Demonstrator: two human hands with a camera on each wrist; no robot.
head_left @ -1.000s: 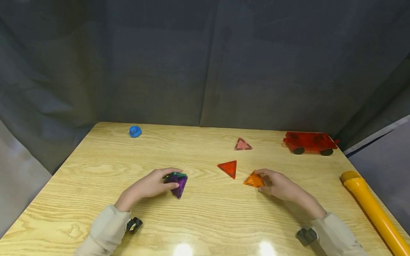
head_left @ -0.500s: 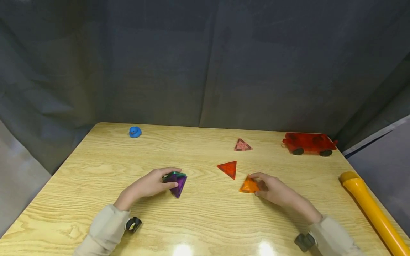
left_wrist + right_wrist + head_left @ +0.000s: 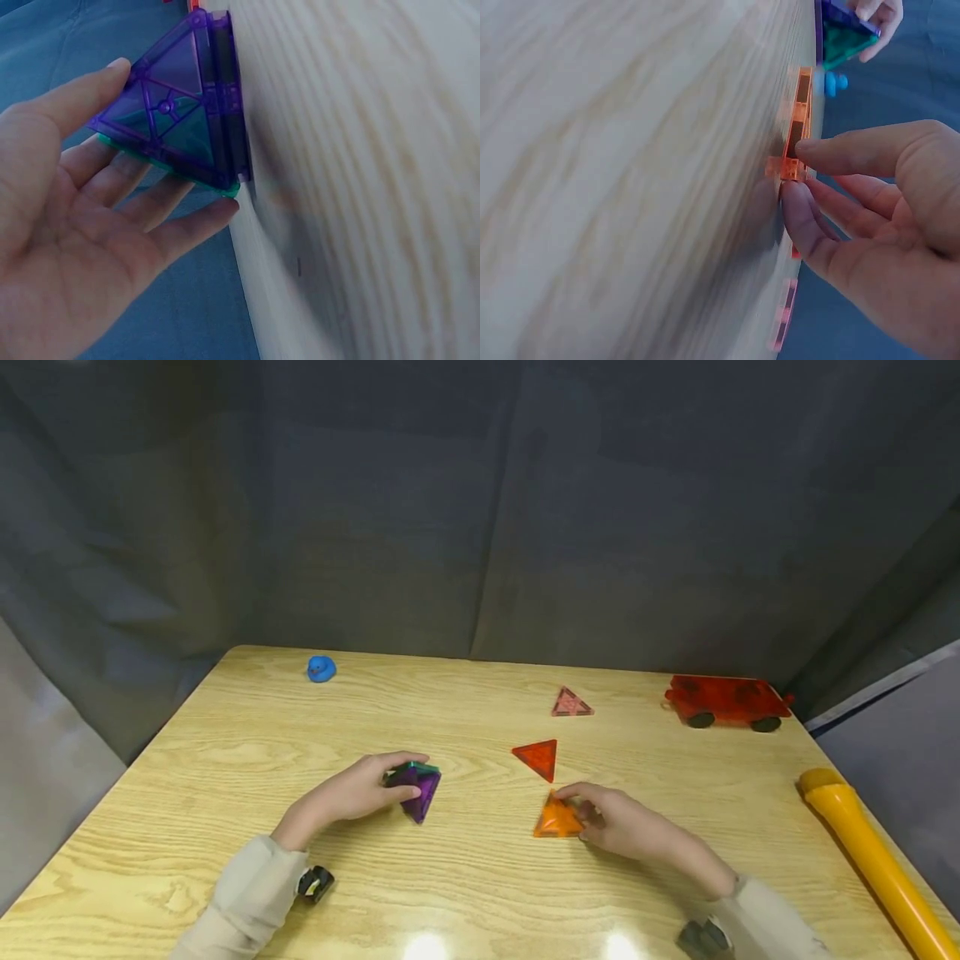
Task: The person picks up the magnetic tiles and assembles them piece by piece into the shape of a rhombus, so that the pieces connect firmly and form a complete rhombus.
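My left hand (image 3: 363,792) grips a small pyramid of magnetic tiles standing on the table. A purple triangular tile (image 3: 180,79) faces its wrist camera, and a green tile (image 3: 426,768) forms another side. Thumb and fingers lie on opposite faces. To the right, my right hand (image 3: 624,823) pinches an orange triangular magnetic tile (image 3: 555,820) by its right side. In the right wrist view the orange tile (image 3: 800,112) looks low and nearly flat to the tabletop; whether it touches the wood I cannot tell.
A red triangular tile (image 3: 540,758) lies just behind the orange one, with a pink triangular tile (image 3: 572,702) farther back. A blue rubber duck (image 3: 321,669) sits at the back left. At the right are a red wheeled toy wagon (image 3: 727,700) and a yellow tube (image 3: 870,843).
My right hand has moved left and toward me, bringing the orange tile closer to the pyramid. My left hand has kept its hold on the pyramid in about the same place.
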